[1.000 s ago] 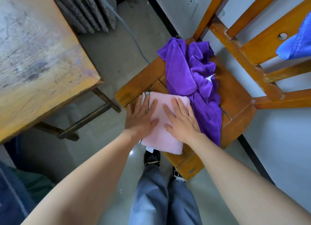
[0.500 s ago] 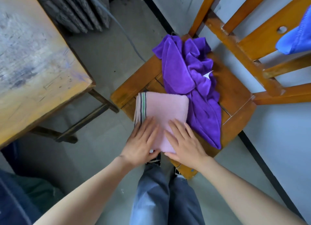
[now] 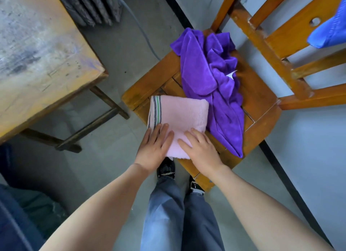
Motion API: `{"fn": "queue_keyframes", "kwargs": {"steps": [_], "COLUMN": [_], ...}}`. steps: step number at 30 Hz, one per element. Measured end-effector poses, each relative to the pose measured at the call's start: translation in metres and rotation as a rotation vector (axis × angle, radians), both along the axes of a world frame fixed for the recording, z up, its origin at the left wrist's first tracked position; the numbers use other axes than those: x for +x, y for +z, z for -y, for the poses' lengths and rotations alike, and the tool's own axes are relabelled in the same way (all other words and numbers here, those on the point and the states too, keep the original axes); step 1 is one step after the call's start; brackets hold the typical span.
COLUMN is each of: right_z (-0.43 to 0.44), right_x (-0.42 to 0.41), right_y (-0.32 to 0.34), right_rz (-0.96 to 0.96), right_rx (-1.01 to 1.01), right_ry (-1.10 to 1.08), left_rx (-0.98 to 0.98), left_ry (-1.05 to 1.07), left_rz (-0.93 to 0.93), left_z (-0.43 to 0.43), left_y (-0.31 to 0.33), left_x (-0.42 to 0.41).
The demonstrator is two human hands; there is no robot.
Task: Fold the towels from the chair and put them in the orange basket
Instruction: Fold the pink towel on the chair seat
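Observation:
A folded pink towel (image 3: pixel 179 114) with a striped left edge lies on the front corner of the wooden chair seat (image 3: pixel 260 100). My left hand (image 3: pixel 155 145) lies flat on the towel's near left part. My right hand (image 3: pixel 202 149) lies flat on its near right part, fingers straight. A crumpled purple towel (image 3: pixel 211 78) sprawls over the seat just right of and behind the pink one, touching it. A blue towel (image 3: pixel 329 33) hangs on the chair back at the upper right edge. No orange basket shows in this view.
A worn wooden table (image 3: pixel 37 54) stands at the left with its metal leg frame (image 3: pixel 89 127) near the chair. A grey radiator (image 3: pixel 89 5) and a cable (image 3: pixel 138 27) are behind. My legs and shoes (image 3: pixel 166 170) stand at the chair's front corner.
Both hands slid back along the pink towel toward its near edge, uncovering its far half and striped edge. The towel stays folded on the seat.

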State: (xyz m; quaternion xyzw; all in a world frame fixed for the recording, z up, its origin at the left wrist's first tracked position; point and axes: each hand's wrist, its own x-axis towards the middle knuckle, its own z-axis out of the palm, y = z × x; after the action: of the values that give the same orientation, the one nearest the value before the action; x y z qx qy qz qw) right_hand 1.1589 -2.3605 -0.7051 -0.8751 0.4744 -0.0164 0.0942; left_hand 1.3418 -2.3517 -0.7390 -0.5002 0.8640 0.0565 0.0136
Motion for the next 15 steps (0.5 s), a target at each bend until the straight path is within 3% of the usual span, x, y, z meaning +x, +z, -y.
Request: {"fn": "queue_keyframes", "kwargs": {"steps": [6,9,15], "right_z": [0.003,-0.001,0.011], "right_x": [0.012,0.014,-0.003], "right_y": [0.032,0.058,0.154], "right_rz": [0.058,0.075,0.092], "right_rx": [-0.044,-0.071,-0.138], "right_ry": [-0.045,-0.033,0.026], "left_rx": [0.087,0.033,0.001], "left_ry": [0.181,0.320,0.229], "left_rz": [-0.090,-0.186,-0.268], "left_z": [0.002,-0.008,0.007], "left_y": [0.018,0.038,0.133], "left_x": [-0.008,-0.011,-0.014]}}
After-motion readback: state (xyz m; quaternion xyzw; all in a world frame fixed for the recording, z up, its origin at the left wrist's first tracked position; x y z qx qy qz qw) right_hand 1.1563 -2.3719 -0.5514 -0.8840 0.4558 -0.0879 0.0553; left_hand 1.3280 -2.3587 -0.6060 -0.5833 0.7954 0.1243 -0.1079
